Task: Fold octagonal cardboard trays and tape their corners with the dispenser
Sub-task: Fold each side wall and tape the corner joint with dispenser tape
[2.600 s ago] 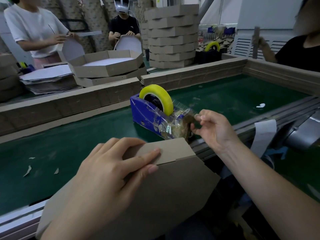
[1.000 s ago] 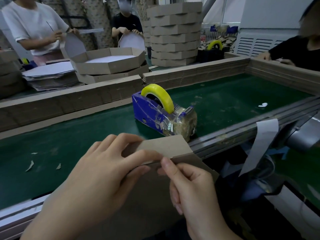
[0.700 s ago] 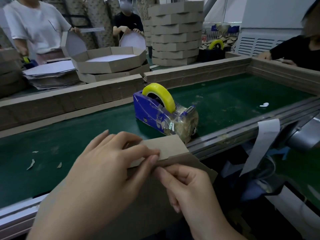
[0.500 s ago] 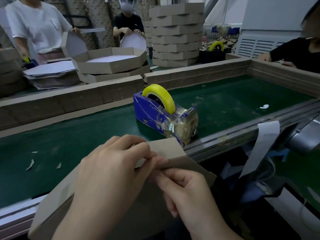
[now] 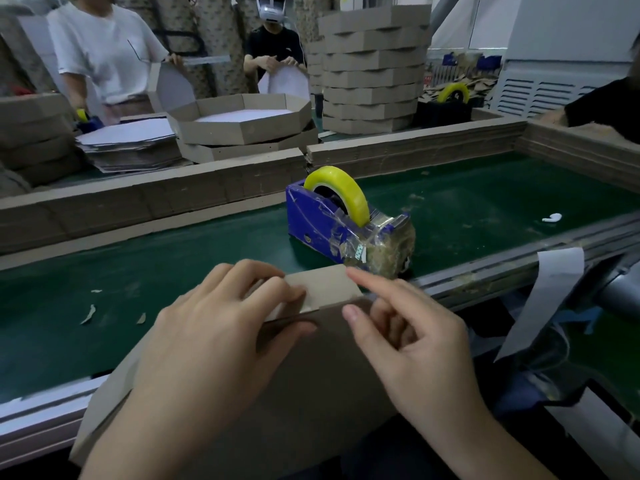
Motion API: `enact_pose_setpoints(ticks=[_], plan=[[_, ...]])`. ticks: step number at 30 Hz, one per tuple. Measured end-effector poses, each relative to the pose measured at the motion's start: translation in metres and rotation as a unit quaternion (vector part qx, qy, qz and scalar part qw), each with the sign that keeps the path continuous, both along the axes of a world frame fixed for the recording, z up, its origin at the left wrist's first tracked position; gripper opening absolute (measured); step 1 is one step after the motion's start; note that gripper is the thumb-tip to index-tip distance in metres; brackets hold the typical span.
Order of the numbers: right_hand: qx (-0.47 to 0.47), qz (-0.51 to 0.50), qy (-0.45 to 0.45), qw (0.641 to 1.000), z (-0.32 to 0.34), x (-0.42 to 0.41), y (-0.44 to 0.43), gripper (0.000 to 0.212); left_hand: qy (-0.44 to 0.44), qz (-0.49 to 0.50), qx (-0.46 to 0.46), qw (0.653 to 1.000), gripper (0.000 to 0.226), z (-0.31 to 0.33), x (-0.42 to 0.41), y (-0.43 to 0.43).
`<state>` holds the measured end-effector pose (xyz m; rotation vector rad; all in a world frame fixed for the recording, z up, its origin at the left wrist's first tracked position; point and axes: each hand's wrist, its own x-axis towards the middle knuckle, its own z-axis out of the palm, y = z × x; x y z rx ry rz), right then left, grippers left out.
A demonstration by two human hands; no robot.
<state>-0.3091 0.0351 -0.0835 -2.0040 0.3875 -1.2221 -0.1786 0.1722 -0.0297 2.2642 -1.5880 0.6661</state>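
A brown cardboard tray (image 5: 311, 393) leans tilted over the belt's near rail, its outer face toward me and a folded corner flap (image 5: 329, 285) on top. My left hand (image 5: 214, 334) pinches that corner, fingers over the flap and thumb on the outer wall. Just right of the flap my right hand (image 5: 408, 341) hovers with fingers loosely spread, holding nothing, its index finger pointing toward the dispenser. The blue tape dispenser (image 5: 318, 220) with a yellow roll (image 5: 346, 188) stands on the green belt (image 5: 467, 209) right behind the flap.
A low cardboard wall (image 5: 173, 199) borders the belt's far side. Behind it lie flat blanks (image 5: 128, 140), folded octagonal trays (image 5: 242, 126) and a tall tray stack (image 5: 374, 64). Other people work beyond. A white paper strip (image 5: 547, 299) hangs off the near rail on the right.
My right hand pulled tape at the dispenser, came to the tray corner and pressed there, and has now lifted off to the right with fingers spread. My left hand kept hold of the corner.
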Motion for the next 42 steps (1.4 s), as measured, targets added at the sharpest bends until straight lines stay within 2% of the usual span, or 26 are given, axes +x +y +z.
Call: enact_pose_setpoints(ticks=[4, 10, 15, 17, 23, 25, 31, 35, 39, 42], plan=[[-0.081, -0.010, 0.020, 0.996, 0.005, 0.012, -0.005, 0.022, 0.009, 0.007, -0.016, 1.000, 0.032, -0.001, 0.003, 0.003], [-0.101, 0.040, -0.009, 0.994, 0.038, 0.022, -0.029, 0.015, 0.041, 0.023, -0.031, 0.998, 0.030, -0.002, 0.009, 0.008], [-0.059, -0.022, 0.049, 0.997, 0.081, 0.055, -0.097, 0.013, 0.077, 0.040, -0.040, 0.995, 0.034, -0.003, 0.013, 0.014], [-0.071, -0.058, 0.110, 0.990, 0.094, 0.077, -0.133, 0.015, 0.094, 0.053, -0.037, 0.993, 0.036, -0.001, 0.015, 0.014], [-0.161, -0.057, 0.342, 0.924, 0.092, 0.150, -0.209, 0.021, 0.153, 0.089, -0.054, 0.983, 0.038, 0.001, 0.023, 0.012], [-0.180, -0.047, 0.392, 0.901, 0.087, 0.170, -0.227, 0.023, 0.173, 0.098, -0.068, 0.978, 0.042, 0.003, 0.024, 0.010], [-0.203, -0.054, 0.433, 0.876, 0.078, 0.220, -0.265, 0.023, 0.210, 0.056, -0.123, 0.968, 0.043, 0.023, 0.026, 0.007], [-0.232, -0.069, 0.440, 0.865, 0.071, 0.249, -0.292, 0.027, 0.270, 0.034, -0.149, 0.951, 0.047, 0.041, 0.035, -0.006], [-0.306, -0.090, 0.501, 0.804, 0.065, 0.274, -0.312, 0.049, 0.301, 0.046, -0.141, 0.942, 0.053, 0.050, 0.044, -0.018], [-0.321, -0.093, 0.518, 0.787, 0.060, 0.292, -0.324, 0.051, 0.320, 0.060, -0.136, 0.936, 0.054, 0.058, 0.052, -0.024]])
